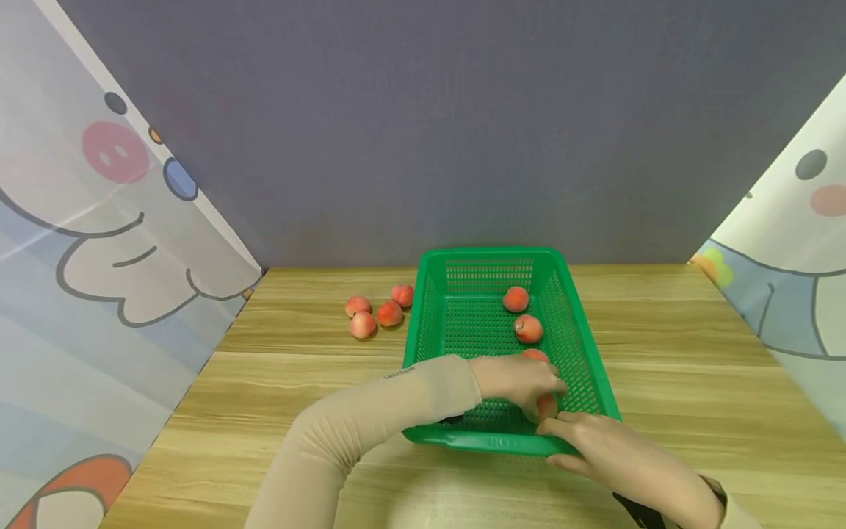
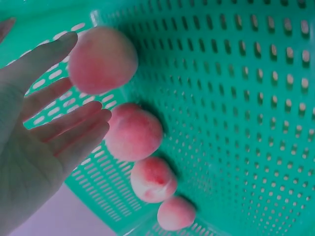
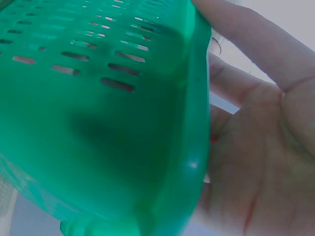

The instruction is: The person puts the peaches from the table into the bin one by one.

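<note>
- Head view: the left hand [image 1: 518, 378], coming out of a long beige sleeve [image 1: 370, 411], is hanging low inside a green, rectangular, perforated plastic basket [image 1: 489, 441], just beside the right hand [image 1: 608, 448].
- By the left hand, in its wrist view, the thumb and fingers are spreading wide and nearly straight, gripping nothing; a round, pinkish-red peach [image 2: 103, 60] is sitting in the basket right beside the thumb tip. Whether the tip is touching it, I cannot tell.
- Beyond that hand, three more peaches [image 1: 528, 328] are lying in a line along the basket's right side wall, the closest one partly hiding behind the hand.
- At the near right corner, the right hand is gripping the basket's rim: one digit is crossing over the top edge, others are disappearing behind it.
- Around the right wrist, a black band [image 1: 641, 510] is showing.
- To the left of the left hand and farther off, four pink-and-red peaches [image 1: 390, 314] are clustering outside the basket, on a pale wood-grain table [image 1: 694, 382].
- Beyond both hands, a flat, dark grey wall [image 1: 423, 132] is standing; cartoon-printed white-and-blue sheets [image 1: 40, 308] are hanging on either side.
</note>
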Demonstrator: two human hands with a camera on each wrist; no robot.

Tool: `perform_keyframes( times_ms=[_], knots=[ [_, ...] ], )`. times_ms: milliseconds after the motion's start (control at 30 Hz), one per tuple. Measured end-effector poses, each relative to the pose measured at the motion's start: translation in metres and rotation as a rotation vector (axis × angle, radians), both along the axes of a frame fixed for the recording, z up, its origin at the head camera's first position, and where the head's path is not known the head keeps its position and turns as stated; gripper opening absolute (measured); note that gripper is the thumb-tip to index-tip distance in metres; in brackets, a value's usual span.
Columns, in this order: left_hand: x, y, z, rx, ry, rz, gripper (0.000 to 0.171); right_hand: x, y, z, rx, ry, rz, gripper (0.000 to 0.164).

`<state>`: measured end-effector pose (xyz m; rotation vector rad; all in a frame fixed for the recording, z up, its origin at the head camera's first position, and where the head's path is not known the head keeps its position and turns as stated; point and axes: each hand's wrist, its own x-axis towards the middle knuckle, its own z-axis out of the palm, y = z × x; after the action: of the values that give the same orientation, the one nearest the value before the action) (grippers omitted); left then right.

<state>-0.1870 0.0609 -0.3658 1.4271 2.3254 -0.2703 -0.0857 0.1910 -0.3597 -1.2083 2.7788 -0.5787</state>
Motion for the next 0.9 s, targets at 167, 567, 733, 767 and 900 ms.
perform_keyframes(
  times_ms=[167,567,733,767,900],
  knots=[
    [-0.001,-0.005,0.012,0.014,0.031,0.009,0.055,0.0,0.0,0.0,0.004,-0.002,-0.004,0.026],
    [-0.007,-0.03,0.055,0.1,0.069,0.061,0.041,0.0,0.0,0.0,0.003,-0.011,-0.001,0.025],
    [-0.007,-0.045,0.07,0.15,0.09,0.09,0.042,0.0,0.0,0.0,-0.01,0.0,0.005,0.025],
    [-0.007,-0.047,0.073,0.157,0.105,0.088,0.043,0.0,0.0,0.0,-0.011,0.002,0.005,0.025],
    [-0.008,-0.059,0.082,0.187,0.142,0.097,0.048,0.0,0.0,0.0,-0.014,0.013,0.003,0.025]
  ],
)
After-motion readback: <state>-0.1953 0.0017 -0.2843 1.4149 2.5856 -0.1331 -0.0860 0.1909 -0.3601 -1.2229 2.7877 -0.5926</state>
